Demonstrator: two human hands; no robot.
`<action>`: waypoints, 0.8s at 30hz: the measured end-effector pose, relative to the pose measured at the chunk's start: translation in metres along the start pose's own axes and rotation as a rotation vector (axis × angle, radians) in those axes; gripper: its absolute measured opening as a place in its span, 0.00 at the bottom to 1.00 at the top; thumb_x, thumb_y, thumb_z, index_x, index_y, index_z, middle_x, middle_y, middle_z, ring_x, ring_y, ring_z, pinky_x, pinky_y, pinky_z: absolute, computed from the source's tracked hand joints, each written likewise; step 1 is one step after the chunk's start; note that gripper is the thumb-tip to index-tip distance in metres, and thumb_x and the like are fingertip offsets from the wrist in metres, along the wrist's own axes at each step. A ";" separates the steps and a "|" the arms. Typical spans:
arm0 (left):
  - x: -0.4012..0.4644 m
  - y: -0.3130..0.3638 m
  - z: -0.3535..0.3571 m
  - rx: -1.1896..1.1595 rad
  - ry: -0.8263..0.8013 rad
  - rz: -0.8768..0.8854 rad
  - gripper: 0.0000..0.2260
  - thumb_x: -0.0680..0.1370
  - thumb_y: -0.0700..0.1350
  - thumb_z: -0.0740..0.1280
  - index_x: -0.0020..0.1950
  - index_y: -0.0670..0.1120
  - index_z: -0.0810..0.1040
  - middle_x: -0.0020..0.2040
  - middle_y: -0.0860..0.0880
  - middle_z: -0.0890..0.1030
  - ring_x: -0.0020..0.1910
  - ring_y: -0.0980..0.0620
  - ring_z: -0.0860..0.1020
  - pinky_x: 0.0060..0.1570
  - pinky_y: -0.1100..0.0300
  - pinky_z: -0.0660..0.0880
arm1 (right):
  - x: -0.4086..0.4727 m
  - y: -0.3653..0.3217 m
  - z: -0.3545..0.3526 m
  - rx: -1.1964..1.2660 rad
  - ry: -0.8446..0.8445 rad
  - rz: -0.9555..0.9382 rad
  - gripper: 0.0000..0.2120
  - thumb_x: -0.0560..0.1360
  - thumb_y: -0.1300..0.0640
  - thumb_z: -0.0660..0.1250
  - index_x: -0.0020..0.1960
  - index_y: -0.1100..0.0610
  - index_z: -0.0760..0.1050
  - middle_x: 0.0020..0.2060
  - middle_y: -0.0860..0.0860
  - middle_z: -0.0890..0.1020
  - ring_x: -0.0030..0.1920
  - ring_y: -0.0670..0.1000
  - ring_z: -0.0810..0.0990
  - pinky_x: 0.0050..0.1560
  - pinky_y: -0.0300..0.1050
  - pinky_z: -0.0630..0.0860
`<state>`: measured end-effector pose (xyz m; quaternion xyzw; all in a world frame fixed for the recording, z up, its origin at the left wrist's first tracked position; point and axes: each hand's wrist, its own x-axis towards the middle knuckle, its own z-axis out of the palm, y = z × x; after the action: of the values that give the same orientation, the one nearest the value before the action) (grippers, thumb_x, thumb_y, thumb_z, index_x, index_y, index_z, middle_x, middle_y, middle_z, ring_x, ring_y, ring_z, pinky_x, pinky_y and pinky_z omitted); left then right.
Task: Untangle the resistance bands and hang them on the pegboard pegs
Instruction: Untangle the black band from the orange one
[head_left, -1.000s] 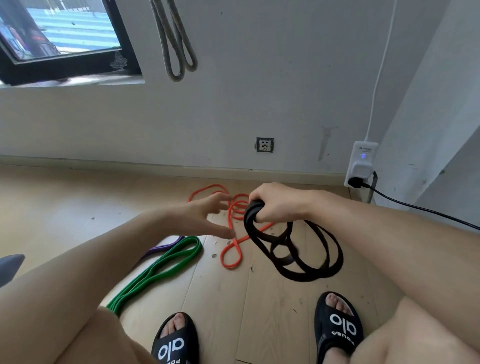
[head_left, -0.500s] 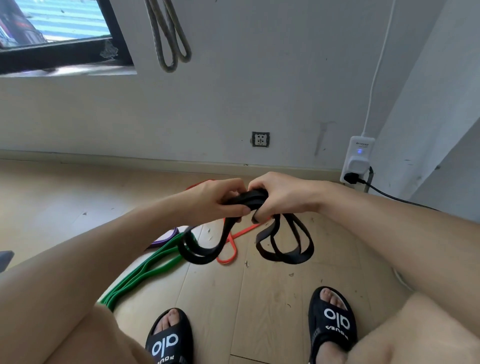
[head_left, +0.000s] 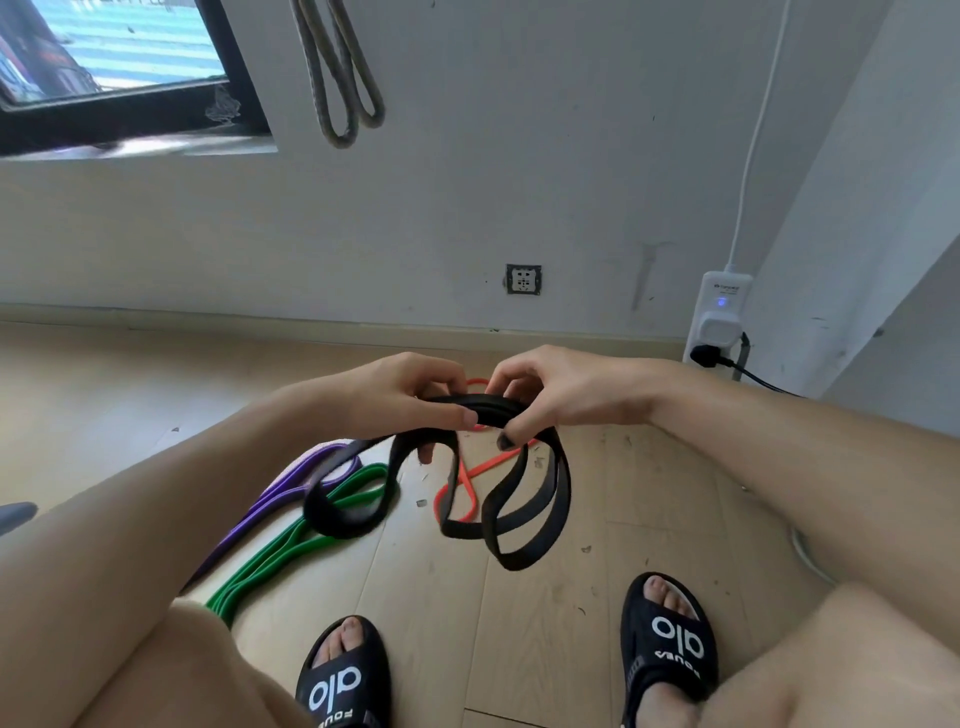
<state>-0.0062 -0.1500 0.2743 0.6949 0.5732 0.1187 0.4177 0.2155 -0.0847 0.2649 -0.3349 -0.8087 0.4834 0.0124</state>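
The wall is off-white, scuffed and marked. A black-framed window sits at 10 o'clock and admits daylight. A wall socket is mounted low at 12 o'clock, just above the skirting. At 2 o'clock, a white power strip shows a lit blue indicator, with a black plug inserted. The floor is light wood plank, littered with small debris.

Soft daylight from the window on my upper left fills the room evenly, shadows faint, focus fairly sharp, wide-angle bending my arms at the edges.
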 end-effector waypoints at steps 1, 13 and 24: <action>-0.001 0.000 -0.001 0.008 -0.005 -0.006 0.09 0.80 0.48 0.71 0.49 0.43 0.76 0.35 0.48 0.84 0.36 0.43 0.85 0.38 0.56 0.79 | 0.000 0.000 0.001 -0.004 0.007 -0.003 0.17 0.72 0.58 0.78 0.58 0.51 0.79 0.46 0.49 0.86 0.49 0.48 0.85 0.55 0.46 0.82; -0.010 0.005 -0.006 0.154 0.021 -0.086 0.07 0.80 0.50 0.71 0.44 0.51 0.78 0.28 0.52 0.81 0.27 0.53 0.80 0.34 0.60 0.76 | 0.008 -0.005 0.019 -0.143 0.105 -0.029 0.15 0.72 0.62 0.74 0.55 0.50 0.77 0.50 0.47 0.83 0.52 0.49 0.82 0.55 0.52 0.83; -0.012 0.004 -0.010 0.267 0.000 -0.098 0.10 0.81 0.54 0.68 0.42 0.51 0.79 0.27 0.55 0.78 0.27 0.55 0.78 0.31 0.68 0.70 | 0.015 -0.005 0.022 -0.307 0.072 0.011 0.14 0.71 0.62 0.71 0.53 0.50 0.73 0.45 0.52 0.79 0.42 0.51 0.79 0.38 0.46 0.76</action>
<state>-0.0136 -0.1566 0.2868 0.7154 0.6173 0.0209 0.3267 0.1934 -0.0954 0.2524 -0.3543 -0.8703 0.3419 -0.0125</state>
